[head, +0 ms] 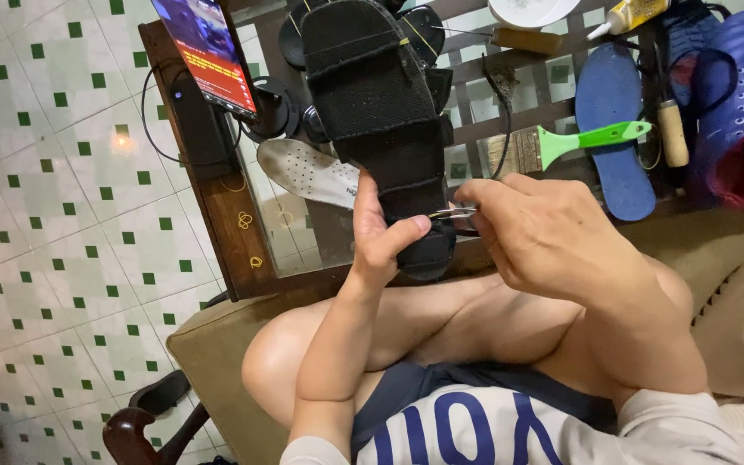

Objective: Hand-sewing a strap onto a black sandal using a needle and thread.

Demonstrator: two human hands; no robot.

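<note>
Head view: the left hand [382, 237] grips the heel end of a black sandal [381, 120], held upright above the counter's [226, 215] near edge. The right hand [544, 237] pinches a thin needle-like tool [451, 213] at the sole's rim. Best to keep the sandal braced and push the tool straight, clear of the thumb.

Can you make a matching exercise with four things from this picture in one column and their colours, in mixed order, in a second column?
Things:
1. sandal held by the left hand
2. brush handle
3. loose insole beside the sandal
4. flat sole under the brush

Colours:
A. blue
B. white
C. black
D. bright green

Pairs: 1-C, 2-D, 3-B, 4-A
</note>
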